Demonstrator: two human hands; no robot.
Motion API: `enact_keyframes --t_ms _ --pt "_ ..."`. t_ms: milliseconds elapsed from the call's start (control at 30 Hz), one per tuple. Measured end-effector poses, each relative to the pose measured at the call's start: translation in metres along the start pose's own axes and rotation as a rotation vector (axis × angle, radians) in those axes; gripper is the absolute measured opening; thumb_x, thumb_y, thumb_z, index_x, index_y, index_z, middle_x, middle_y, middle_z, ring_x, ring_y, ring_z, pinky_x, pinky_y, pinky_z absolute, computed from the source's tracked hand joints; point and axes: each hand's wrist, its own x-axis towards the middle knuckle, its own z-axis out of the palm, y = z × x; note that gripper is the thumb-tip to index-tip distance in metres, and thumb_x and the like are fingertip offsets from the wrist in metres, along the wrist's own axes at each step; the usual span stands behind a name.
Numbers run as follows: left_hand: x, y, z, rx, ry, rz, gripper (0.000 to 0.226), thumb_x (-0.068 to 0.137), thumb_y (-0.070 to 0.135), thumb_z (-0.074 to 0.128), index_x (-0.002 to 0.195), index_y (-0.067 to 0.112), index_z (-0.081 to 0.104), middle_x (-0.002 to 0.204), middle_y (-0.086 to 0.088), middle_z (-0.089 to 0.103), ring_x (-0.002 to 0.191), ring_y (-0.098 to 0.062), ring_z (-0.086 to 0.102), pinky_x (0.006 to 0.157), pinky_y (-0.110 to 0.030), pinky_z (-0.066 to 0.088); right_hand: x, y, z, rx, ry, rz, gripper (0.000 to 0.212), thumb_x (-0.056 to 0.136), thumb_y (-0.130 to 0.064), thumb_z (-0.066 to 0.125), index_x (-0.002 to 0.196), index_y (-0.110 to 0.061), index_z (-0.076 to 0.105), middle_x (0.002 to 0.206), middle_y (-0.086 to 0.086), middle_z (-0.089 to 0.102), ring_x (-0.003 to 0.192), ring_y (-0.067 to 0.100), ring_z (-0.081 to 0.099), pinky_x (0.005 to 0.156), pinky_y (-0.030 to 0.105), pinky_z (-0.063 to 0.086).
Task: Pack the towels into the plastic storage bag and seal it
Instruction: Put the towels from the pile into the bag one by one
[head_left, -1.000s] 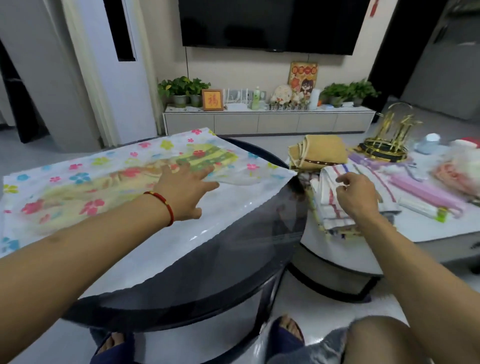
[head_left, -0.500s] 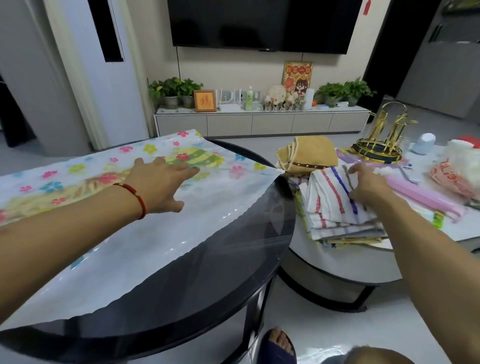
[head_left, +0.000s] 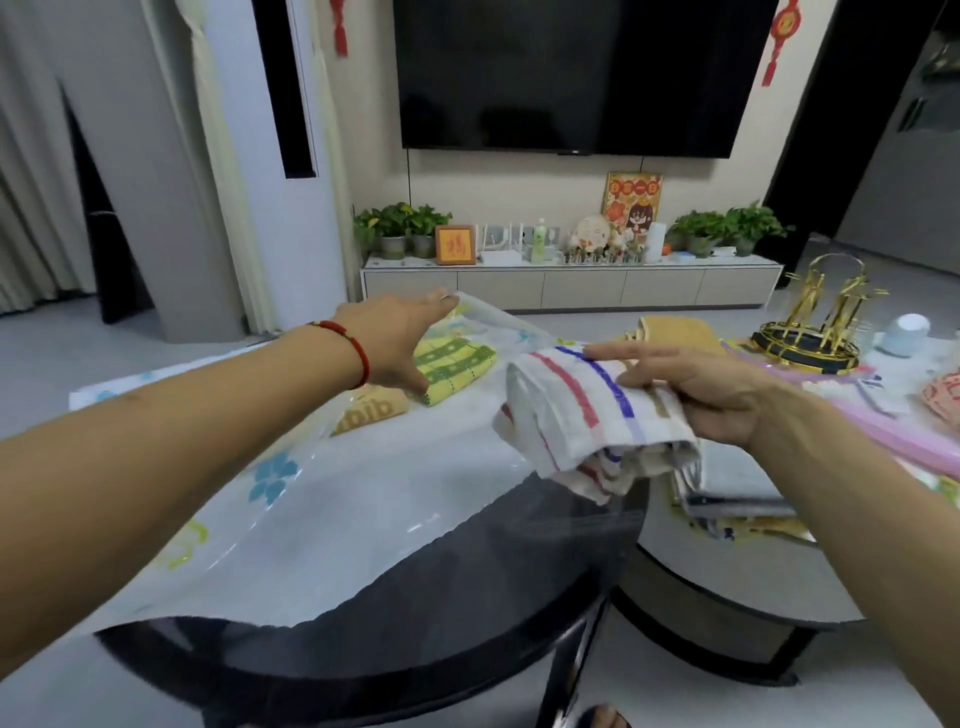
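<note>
On the near round black glass bench (head_left: 415, 613) lies the translucent flower-printed plastic storage bag (head_left: 322, 514), spread flat, its mouth toward the far right edge.

Right hand (head_left: 711, 395): fingers closed over the folded white towel with red and blue stripes (head_left: 582, 415), held just above the bag's mouth, loose lower folds drooping.

Left hand (head_left: 395, 338): fingers pinch the bag's upper lip and lift it. Inside, a folded yellow-and-green checked towel (head_left: 457, 364) and a tan towel with lettering (head_left: 374, 410) show through the film.

Advice: keep the lip raised high and wide; you want the striped towel entering flat, leading edge first. Tuck the hanging folds under before pushing, or they will likely snag on the lower film. Slide it alongside the checked towel, not on top, so the seal can close later.

Further right, the white oval bench (head_left: 737, 577) carries the remaining stack of folded towels (head_left: 727, 504), a tan folded cloth (head_left: 670, 327), a gold wire rack (head_left: 821, 322).

Beyond: a low white cabinet (head_left: 571, 280) with potted plants, a dark wall television (head_left: 571, 73).
</note>
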Motion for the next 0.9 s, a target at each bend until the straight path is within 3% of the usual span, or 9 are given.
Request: enact_keyframes --t_ms 100,200,333,433,533,700,733,800,900 --pt "0.004 -0.009 -0.010 -0.137 0.001 0.061 0.108 0.072 0.052 0.077 0.157 0.029 0.014 0.158 0.000 0.035 0.136 -0.026 0.042 0.103 -0.035 0.041 0.046 0.008 0.053 0.005 -0.159 -0.010 0.054 0.094 0.017 0.050 0.130 -0.016 0.072 0.127 0.010 0.074 0.111 0.029 0.074 0.082 0.040 0.064" --pt "0.005 -0.018 -0.017 -0.244 -0.030 0.061 0.108 0.073 0.059 0.073 0.157 0.031 0.013 0.156 -0.001 0.040 0.134 -0.026 0.044 0.103 -0.030 0.039 0.102 0.033 0.094 -0.013 -0.174 0.030 0.063 0.094 0.024 0.041 0.137 -0.016 0.066 0.136 0.013 0.068 0.117 0.030 0.070 0.091 0.044 0.062" --pt "0.002 -0.026 -0.022 -0.283 -0.030 0.063 0.114 0.069 0.065 0.075 0.157 0.031 0.010 0.156 0.001 0.039 0.135 -0.024 0.044 0.106 -0.031 0.040 0.173 0.046 0.129 -0.016 -0.100 -0.006 0.065 0.091 0.020 0.036 0.130 -0.022 0.067 0.122 0.015 0.072 0.105 0.033 0.061 0.100 0.044 0.052" --pt "-0.003 -0.028 -0.022 -0.288 0.005 0.087 0.117 0.067 0.063 0.077 0.158 0.028 0.011 0.157 0.003 0.038 0.137 -0.021 0.041 0.106 -0.028 0.037 0.222 0.032 0.140 0.144 0.035 -0.137 0.073 0.088 0.020 0.032 0.143 -0.019 0.059 0.103 0.013 0.078 0.091 0.032 0.067 0.084 0.037 0.057" --pt "-0.003 -0.033 -0.024 -0.305 0.033 0.093 0.118 0.066 0.065 0.076 0.157 0.030 0.011 0.158 0.007 0.035 0.138 -0.018 0.039 0.104 -0.025 0.035 0.262 0.031 0.137 0.352 0.233 -0.216 0.066 0.095 0.017 0.037 0.146 -0.021 0.054 0.135 0.020 0.065 0.109 0.033 0.066 0.096 0.046 0.052" --pt "-0.002 -0.041 -0.021 -0.303 0.026 0.106 0.119 0.065 0.072 0.073 0.157 0.036 0.006 0.162 0.014 0.024 0.143 -0.014 0.033 0.110 -0.025 0.029 0.280 0.067 0.131 0.039 0.225 -0.079 0.063 0.102 0.003 0.053 0.157 -0.021 0.035 0.143 0.021 0.056 0.106 0.031 0.062 0.056 0.026 0.058" --pt "-0.002 -0.041 -0.019 -0.304 0.022 0.109 0.119 0.065 0.072 0.073 0.156 0.036 0.006 0.161 0.014 0.024 0.142 -0.014 0.033 0.109 -0.024 0.029 0.278 0.070 0.130 0.058 0.230 -0.074 0.058 0.102 -0.001 0.053 0.155 -0.020 0.038 0.142 0.018 0.056 0.106 0.029 0.062 0.057 0.022 0.057" --pt "-0.001 -0.038 -0.015 -0.302 0.014 0.111 0.118 0.065 0.070 0.073 0.156 0.035 0.007 0.162 0.013 0.025 0.141 -0.015 0.034 0.108 -0.024 0.030 0.270 0.070 0.129 0.097 0.252 -0.061 0.045 0.105 -0.011 0.050 0.149 -0.020 0.047 0.145 0.014 0.056 0.117 0.032 0.061 0.079 0.030 0.060" --pt "-0.001 -0.031 -0.009 -0.261 -0.003 0.117 0.116 0.068 0.068 0.072 0.157 0.034 0.005 0.164 0.013 0.018 0.141 -0.020 0.036 0.112 -0.034 0.034 0.245 0.072 0.114 -0.240 0.382 -0.135 0.041 0.097 -0.004 0.052 0.133 -0.020 0.063 0.132 0.015 0.065 0.103 0.030 0.067 0.090 0.046 0.062"
